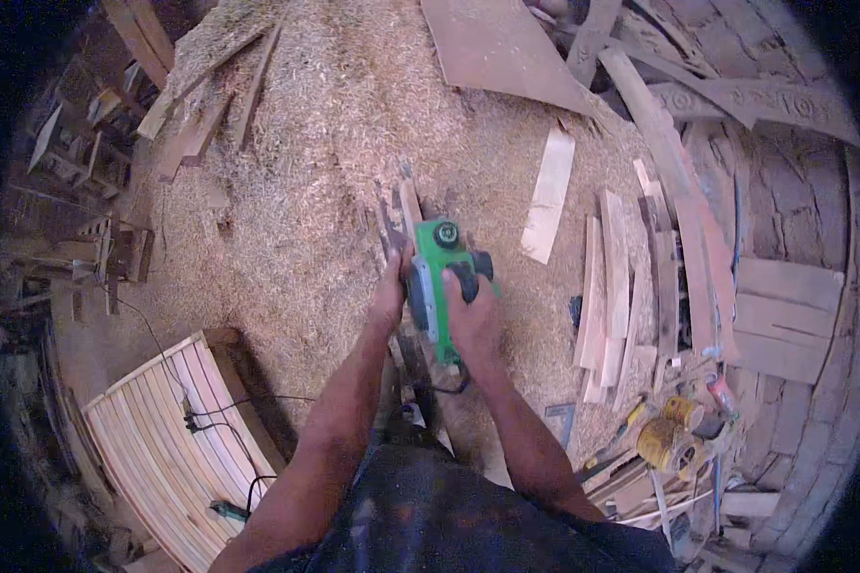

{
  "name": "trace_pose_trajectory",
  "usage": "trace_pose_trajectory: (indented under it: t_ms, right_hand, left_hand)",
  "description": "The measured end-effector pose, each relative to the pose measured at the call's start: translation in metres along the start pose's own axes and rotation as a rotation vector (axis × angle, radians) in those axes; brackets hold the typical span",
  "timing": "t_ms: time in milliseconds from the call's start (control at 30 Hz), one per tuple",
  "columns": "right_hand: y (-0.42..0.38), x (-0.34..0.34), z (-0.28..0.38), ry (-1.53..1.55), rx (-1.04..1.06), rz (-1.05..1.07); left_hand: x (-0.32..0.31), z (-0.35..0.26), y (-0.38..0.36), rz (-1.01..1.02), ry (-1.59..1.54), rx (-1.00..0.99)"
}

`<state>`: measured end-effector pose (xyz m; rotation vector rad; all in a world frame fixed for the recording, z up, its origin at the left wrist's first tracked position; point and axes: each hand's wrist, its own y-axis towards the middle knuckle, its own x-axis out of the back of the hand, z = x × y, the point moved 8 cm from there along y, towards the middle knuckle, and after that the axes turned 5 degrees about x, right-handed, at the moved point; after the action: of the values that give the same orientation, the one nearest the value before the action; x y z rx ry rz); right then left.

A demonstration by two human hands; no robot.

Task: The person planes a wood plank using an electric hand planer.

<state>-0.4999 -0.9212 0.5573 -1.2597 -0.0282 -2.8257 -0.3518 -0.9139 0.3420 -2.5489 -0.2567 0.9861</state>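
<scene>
A green electric planer (430,277) with a black knob and black handle sits over a narrow wooden strip (410,199), whose far end shows ahead of the tool. My right hand (475,320) is wrapped round the planer's rear handle. Along the planer's left side, my left hand (389,286) grips the strip's edge, its fingertips partly hidden. Dark wooden pieces (390,227) of the support show just beyond my left fingers. A black cord loops from the back of the planer near my right wrist.
Wood shavings (296,191) cover the floor. At lower left stands a slatted wooden panel (153,420) with a cord across it. Cut boards (602,286) lie to the right, near a yellow power tool (667,444) and a metal square (562,420). One pale board (549,196) lies ahead.
</scene>
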Motion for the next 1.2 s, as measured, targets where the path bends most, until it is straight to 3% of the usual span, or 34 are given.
trace_pose_trajectory:
  t_ms: [100,200,300,367,500,600,700,800,833,867,933,1200]
  right_hand:
    - [0.059,-0.026,0.02,0.017,0.026,-0.026]
    - [0.12,-0.05,0.056,0.025,0.088,-0.02]
    - [0.164,-0.069,0.082,0.046,0.112,-0.004]
    - [0.172,-0.071,0.093,0.034,0.156,0.035]
    - [0.144,-0.057,0.072,0.094,0.152,0.082]
    - [0.066,-0.025,0.019,0.048,0.06,0.143]
    - [-0.047,0.035,-0.016,0.081,-0.005,0.148]
    - [-0.145,0.073,-0.073,-0.007,-0.111,0.149]
    - [-0.166,0.082,-0.083,0.014,-0.146,0.158]
    - [-0.18,0.085,-0.096,-0.053,-0.159,0.149]
    - [-0.196,0.082,-0.12,-0.187,-0.184,0.135]
    - [-0.123,0.054,-0.078,-0.053,-0.155,0.083]
  left_hand:
    - [0.059,0.065,0.04,-0.18,-0.008,0.095]
    - [0.013,0.016,0.005,-0.167,0.006,0.058]
    - [0.011,0.013,0.005,-0.162,0.205,0.022]
    - [0.01,0.017,0.005,-0.17,0.17,0.069]
    - [0.012,0.015,0.007,-0.143,0.084,0.038]
    - [0.029,0.032,0.026,-0.107,0.034,0.019]
    - [-0.028,-0.027,-0.023,-0.122,-0.052,0.0]
    - [-0.015,-0.012,-0.008,-0.15,0.211,0.018]
    - [-0.013,-0.02,-0.007,-0.197,0.523,-0.09]
    - [-0.014,-0.019,-0.006,-0.19,0.534,-0.092]
    - [-0.015,-0.018,-0.003,-0.179,0.554,-0.095]
    - [-0.026,-0.036,-0.013,-0.16,0.562,-0.117]
